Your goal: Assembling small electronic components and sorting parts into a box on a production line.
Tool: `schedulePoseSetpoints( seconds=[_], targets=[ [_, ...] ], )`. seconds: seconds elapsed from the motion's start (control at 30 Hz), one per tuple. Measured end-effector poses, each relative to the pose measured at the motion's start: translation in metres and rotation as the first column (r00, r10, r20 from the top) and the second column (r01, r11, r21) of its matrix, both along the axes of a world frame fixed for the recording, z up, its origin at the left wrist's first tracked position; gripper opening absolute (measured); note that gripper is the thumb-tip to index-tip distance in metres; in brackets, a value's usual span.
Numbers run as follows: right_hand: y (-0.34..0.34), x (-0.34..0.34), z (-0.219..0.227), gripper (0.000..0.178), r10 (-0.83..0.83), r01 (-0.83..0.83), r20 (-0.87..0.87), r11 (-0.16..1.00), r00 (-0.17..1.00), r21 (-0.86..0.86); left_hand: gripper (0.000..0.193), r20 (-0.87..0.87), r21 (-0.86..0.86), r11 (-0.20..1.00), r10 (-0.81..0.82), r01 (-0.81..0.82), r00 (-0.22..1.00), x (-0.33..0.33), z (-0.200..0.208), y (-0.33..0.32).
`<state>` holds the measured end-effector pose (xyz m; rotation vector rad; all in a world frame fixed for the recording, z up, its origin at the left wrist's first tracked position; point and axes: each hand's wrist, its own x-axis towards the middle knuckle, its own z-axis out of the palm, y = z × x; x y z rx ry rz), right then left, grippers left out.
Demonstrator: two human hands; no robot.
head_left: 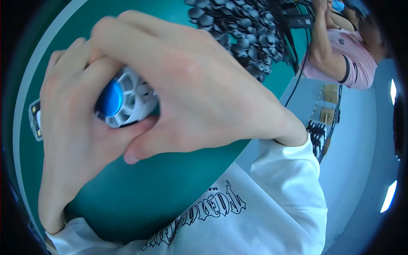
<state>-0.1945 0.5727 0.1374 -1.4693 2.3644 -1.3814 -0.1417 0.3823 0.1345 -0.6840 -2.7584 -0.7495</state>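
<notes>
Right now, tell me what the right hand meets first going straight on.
Most likely the left hand: the right hand points left and overlaps it in the picture, though depth is unclear.

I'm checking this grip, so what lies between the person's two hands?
In the head view, a white spoked part with a blue disc lies between the left hand and right hand.

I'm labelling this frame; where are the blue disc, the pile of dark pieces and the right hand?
Blue disc (112,98): head view, middle of its face.
Pile of dark pieces (244,39): head view, its middle.
Right hand (185,80): head view, its back.
</notes>
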Motion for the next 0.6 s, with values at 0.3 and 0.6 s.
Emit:
schedulePoseSetpoints(
  seconds=[0.3,0.6],
  targets=[
    [0.088,-0.032,0.026,0.033,-0.246,0.267,-0.169,0.957,0.954,0.114,0.076,0.051,-0.234,0.971,-0.027,0.038,0.998,-0.012,0.019,-0.002],
    [0.15,-0.019,0.024,0.017,-0.502,0.558,-0.255,0.671,0.826,0.489,0.07,0.104,-0.167,0.925,-0.329,0.342,0.939,-0.011,0.032,-0.038]
  ],
)
